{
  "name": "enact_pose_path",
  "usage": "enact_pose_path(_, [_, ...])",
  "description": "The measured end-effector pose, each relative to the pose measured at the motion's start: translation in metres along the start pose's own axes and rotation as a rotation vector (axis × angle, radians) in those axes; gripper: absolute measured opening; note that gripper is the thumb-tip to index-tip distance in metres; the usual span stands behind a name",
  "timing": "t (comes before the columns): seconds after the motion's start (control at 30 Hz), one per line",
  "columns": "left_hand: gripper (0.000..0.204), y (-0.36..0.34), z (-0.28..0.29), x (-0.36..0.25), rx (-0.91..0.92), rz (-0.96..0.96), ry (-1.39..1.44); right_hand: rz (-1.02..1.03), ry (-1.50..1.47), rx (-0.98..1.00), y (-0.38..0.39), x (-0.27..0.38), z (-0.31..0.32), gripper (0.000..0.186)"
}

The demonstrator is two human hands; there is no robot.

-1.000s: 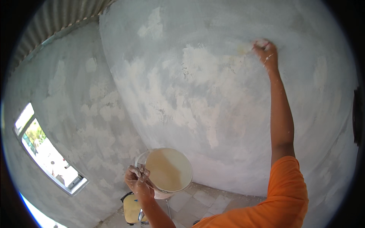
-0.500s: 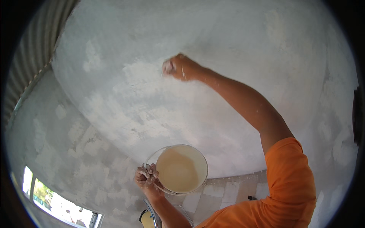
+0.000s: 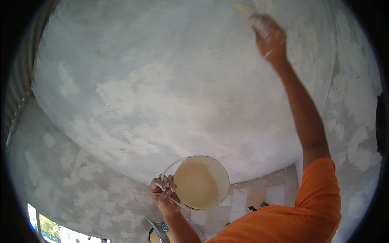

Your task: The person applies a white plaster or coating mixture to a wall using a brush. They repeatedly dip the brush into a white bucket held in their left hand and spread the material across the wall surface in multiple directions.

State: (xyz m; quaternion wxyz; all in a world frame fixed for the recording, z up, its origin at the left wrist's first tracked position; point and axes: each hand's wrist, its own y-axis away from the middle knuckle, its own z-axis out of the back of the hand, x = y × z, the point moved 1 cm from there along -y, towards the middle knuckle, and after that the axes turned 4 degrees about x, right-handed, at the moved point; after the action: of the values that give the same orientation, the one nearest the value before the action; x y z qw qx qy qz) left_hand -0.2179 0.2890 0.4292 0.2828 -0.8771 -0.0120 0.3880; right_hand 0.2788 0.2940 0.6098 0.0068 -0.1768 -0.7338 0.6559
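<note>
My left hand (image 3: 165, 190), smeared white, grips the near-left side of a round pale bucket (image 3: 224, 178), its fingers closed at the rim and the thin handle. Cream-coloured liquid (image 3: 198, 184) lies inside the bucket. High on the right, my right hand (image 3: 269, 38) is raised in front of the grey wall (image 3: 174, 101), closed and blurred by motion. White smears cover its fingers. Just past them shows a pale yellowish blur (image 3: 243, 7); what the hand holds cannot be made out.
Whitish patches mottle the curved-looking wall and the left wall (image 3: 81, 178). Corrugated sheeting (image 3: 22, 77) runs along the upper left. A bright window opening (image 3: 60, 233) is at lower left. Below my left forearm are a metal-framed item (image 3: 158, 231) and pale floor tiles (image 3: 239, 198).
My right hand has swept up and to the right across the wall, the arm now straighter. The bucket and left hand have shifted slightly right in view, and the whole view has turned a little.
</note>
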Motion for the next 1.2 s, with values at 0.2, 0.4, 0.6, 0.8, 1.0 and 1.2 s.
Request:
enact_pose_path(0.2, [0.031,-0.006,-0.009,0.032,-0.065,0.014,0.005,0.206,-0.549,0.509,0.181,0.173,-0.003,0.036])
enact_pose_path(0.4, [0.027,-0.001,-0.005,0.036,-0.249,-0.055,0.018,0.174,-0.897,1.52,0.228,0.214,0.014,0.024])
enact_pose_path(0.6, [0.025,0.0,0.012,0.036,-0.36,-0.026,-0.026,-0.37,-0.944,0.945,0.157,0.101,-0.005,0.009])
enact_pose_path(0.8, [0.023,0.009,0.044,0.036,-0.486,-0.041,-0.106,-0.352,-0.223,0.235,0.124,0.096,0.01,0.011])
enact_pose_path(1.0, [0.025,0.009,0.049,0.037,-0.432,-0.066,-0.091,-0.379,-0.598,0.474,0.235,0.177,0.023,0.02])
enact_pose_path(1.2, [0.024,0.009,0.057,0.036,-0.313,-0.044,-0.044,-1.031,-1.141,0.95,0.248,0.187,0.04,0.01])
